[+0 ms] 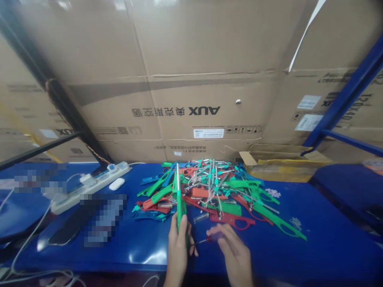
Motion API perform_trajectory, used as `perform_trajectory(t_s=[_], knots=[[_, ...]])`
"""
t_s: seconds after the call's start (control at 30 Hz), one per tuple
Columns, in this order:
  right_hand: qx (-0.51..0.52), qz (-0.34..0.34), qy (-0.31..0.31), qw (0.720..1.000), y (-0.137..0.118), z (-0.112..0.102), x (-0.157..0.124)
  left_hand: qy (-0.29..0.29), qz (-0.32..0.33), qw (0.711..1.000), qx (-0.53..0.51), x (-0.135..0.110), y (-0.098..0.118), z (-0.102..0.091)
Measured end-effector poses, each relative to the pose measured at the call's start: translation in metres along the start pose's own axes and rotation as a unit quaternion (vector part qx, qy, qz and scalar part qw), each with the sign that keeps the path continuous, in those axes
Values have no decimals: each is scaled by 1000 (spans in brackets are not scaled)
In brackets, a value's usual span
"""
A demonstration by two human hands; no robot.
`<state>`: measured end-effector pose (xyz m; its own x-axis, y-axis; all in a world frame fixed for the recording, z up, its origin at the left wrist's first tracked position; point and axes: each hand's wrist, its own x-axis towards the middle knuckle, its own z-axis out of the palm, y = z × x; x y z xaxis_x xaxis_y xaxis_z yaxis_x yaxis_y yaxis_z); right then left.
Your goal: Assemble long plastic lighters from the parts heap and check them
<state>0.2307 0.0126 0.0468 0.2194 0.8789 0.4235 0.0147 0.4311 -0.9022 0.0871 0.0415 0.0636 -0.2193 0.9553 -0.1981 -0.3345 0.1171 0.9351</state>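
My left hand is closed round a green long-necked gas lighter, held upright with its metal tube pointing up and away from me. In my right hand is a small screwdriver with a reddish, see-through handle. Its thin shaft points left at the lower part of the lighter; whether the tip touches is hidden by my left fingers. Just beyond both hands lies a heap of lighter parts: green half-shells, red half-shells, blue ones, metal tubes and thin wires.
A white power strip with plugs, a white earbud case and a dark phone lie left on the blue tabletop. An open cardboard box stands back right. Small pale pieces lie right. Large cardboard closes the back.
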Motion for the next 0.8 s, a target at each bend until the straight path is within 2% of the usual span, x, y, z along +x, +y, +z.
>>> perform_trajectory(t_s=[0.13, 0.27, 0.5, 0.6, 0.8], knots=[[-33, 9, 29, 999, -13, 12, 7, 35, 14, 999, 17, -5, 3, 4], [-55, 36, 51, 997, -19, 19, 7, 39, 10, 998, 46, -8, 4, 8], [-99, 29, 73, 992, -9, 14, 1, 50, 6, 997, 57, -9, 3, 9], [-111, 24, 45, 992, -6, 10, 2, 42, -5, 998, 49, -6, 1, 7], [-78, 135, 50, 987, -7, 9, 2, 27, -21, 999, 33, 2, 0, 0]])
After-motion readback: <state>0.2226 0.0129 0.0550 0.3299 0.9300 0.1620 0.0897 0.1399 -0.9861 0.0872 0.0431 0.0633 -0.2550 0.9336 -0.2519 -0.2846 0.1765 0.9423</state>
